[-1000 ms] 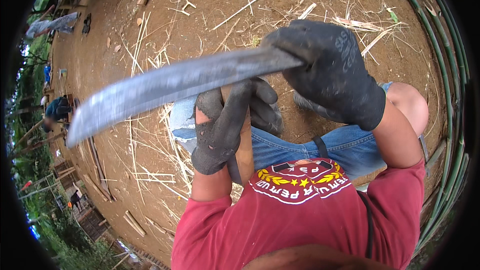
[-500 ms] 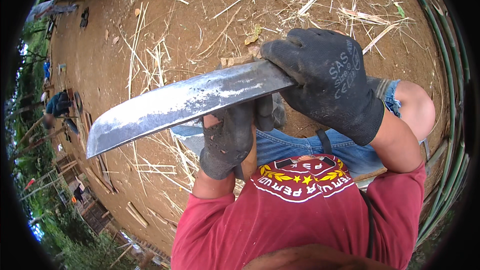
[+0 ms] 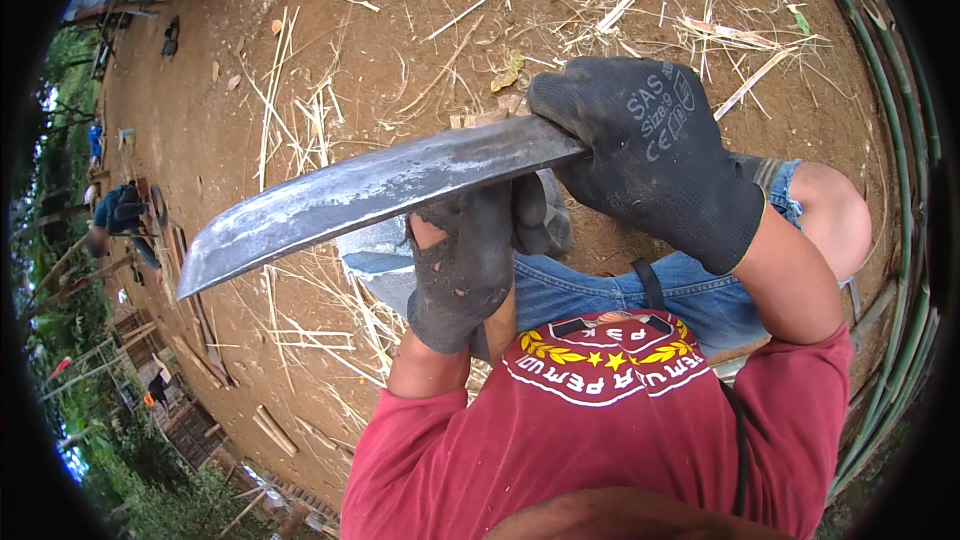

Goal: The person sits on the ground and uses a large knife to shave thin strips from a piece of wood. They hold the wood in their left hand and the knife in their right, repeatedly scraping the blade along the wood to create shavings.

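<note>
Head view: a long knife (image 3: pixel 380 185) is gripped at its handle end by the gloved right hand (image 3: pixel 645 155), whose fingers are closed about it. The blade is held slantwise across the front of the body, with its tip pointed out to the left. Beneath it, the gloved left hand (image 3: pixel 460 275) is placed at a wooden piece (image 3: pixel 502 328), which is held lengthwise between lap and blade. Its fingers are partly covered by the blade, so how firmly they are closed cannot be told; nor can contact between blade and wood be made out.

For good control, the wrist is best kept steady, the wood firmly braced, and the left fingers well clear of the blade's line. Extra care seems called for, since the left glove is torn and skin is exposed. Which long edge is sharpened cannot be judged surely.

Open room is offered over the earth ground (image 3: pixel 220 210) to the left and ahead, where pale strips (image 3: pixel 310 340) are scattered. Less room is left on the right, where the bent knee (image 3: pixel 830 210) is raised and green poles (image 3: pixel 905 190) are laid beyond it.
</note>
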`<action>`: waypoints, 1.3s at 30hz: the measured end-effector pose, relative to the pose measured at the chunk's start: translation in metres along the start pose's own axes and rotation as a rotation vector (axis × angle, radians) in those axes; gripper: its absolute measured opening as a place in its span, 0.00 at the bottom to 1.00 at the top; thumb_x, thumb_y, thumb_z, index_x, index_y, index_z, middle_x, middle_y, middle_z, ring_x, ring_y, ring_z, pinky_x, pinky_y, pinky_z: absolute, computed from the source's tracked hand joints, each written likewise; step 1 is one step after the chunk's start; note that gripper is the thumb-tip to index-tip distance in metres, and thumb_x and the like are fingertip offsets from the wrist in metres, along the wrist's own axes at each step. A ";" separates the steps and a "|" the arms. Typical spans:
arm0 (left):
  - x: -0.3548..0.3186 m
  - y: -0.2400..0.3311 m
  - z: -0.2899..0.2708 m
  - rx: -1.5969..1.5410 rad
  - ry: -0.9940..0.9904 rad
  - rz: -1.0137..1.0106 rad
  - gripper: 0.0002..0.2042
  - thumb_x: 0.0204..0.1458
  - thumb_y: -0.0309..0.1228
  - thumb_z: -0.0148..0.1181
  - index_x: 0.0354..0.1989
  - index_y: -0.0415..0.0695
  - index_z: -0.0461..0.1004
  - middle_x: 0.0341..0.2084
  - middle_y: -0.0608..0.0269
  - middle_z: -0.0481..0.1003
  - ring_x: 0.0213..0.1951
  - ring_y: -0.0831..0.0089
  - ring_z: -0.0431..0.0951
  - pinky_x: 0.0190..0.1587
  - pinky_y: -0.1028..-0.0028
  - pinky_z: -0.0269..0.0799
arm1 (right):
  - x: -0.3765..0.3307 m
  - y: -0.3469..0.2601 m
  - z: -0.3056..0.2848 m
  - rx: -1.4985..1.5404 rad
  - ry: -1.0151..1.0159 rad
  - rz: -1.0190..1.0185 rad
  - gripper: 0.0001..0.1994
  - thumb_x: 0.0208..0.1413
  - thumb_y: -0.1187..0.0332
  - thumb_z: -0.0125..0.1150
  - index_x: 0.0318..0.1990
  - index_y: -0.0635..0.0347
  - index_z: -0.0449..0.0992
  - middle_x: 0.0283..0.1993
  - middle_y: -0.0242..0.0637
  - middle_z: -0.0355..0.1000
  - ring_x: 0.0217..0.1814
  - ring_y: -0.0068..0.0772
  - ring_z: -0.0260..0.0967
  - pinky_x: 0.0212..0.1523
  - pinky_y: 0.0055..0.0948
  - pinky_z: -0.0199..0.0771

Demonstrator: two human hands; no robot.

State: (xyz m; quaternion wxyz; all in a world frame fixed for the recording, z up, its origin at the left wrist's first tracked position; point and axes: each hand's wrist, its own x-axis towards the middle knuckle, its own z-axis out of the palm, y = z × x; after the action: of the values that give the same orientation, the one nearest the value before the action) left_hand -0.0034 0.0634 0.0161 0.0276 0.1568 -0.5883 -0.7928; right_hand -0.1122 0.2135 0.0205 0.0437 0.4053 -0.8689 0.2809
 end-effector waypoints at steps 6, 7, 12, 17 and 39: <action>0.009 -0.003 -0.004 0.162 0.003 -0.037 0.15 0.68 0.42 0.51 0.41 0.41 0.74 0.22 0.67 0.73 0.20 0.80 0.74 0.21 0.79 0.68 | 0.004 0.025 0.021 -0.074 0.073 -0.011 0.11 0.45 0.64 0.68 0.36 0.53 0.75 0.30 0.38 0.73 0.34 0.46 0.75 0.35 0.42 0.75; 0.011 -0.004 -0.005 0.213 0.015 -0.033 0.15 0.68 0.42 0.51 0.40 0.41 0.74 0.22 0.67 0.73 0.20 0.80 0.74 0.21 0.79 0.68 | 0.004 0.031 0.029 -0.074 0.097 -0.019 0.11 0.45 0.65 0.68 0.36 0.52 0.75 0.31 0.38 0.73 0.34 0.45 0.75 0.36 0.42 0.75; -0.013 0.015 -0.002 0.197 0.066 0.043 0.23 0.69 0.49 0.47 0.46 0.36 0.73 0.19 0.66 0.70 0.17 0.78 0.69 0.19 0.77 0.64 | 0.006 0.116 0.053 -0.851 0.139 0.028 0.03 0.54 0.69 0.59 0.31 0.57 0.75 0.23 0.39 0.70 0.23 0.42 0.73 0.24 0.38 0.72; 0.002 0.014 -0.009 0.277 0.056 0.163 0.31 0.69 0.54 0.40 0.49 0.31 0.72 0.17 0.64 0.69 0.15 0.78 0.67 0.18 0.78 0.61 | -0.014 0.158 0.017 -0.266 0.161 0.502 0.11 0.59 0.62 0.54 0.36 0.56 0.81 0.35 0.53 0.78 0.37 0.52 0.78 0.42 0.47 0.78; -0.005 -0.005 -0.023 -0.194 -0.155 0.081 0.19 0.68 0.40 0.53 0.55 0.35 0.71 0.37 0.54 0.79 0.36 0.68 0.81 0.36 0.69 0.79 | -0.016 -0.012 -0.008 0.031 0.118 0.002 0.17 0.37 0.56 0.72 0.34 0.49 0.75 0.28 0.34 0.71 0.32 0.39 0.76 0.28 0.42 0.73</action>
State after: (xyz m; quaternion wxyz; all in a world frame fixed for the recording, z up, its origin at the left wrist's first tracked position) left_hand 0.0089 0.0446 0.0063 0.0294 0.0677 -0.5151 -0.8540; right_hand -0.0940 0.2221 0.0274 0.0885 0.3878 -0.8606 0.3181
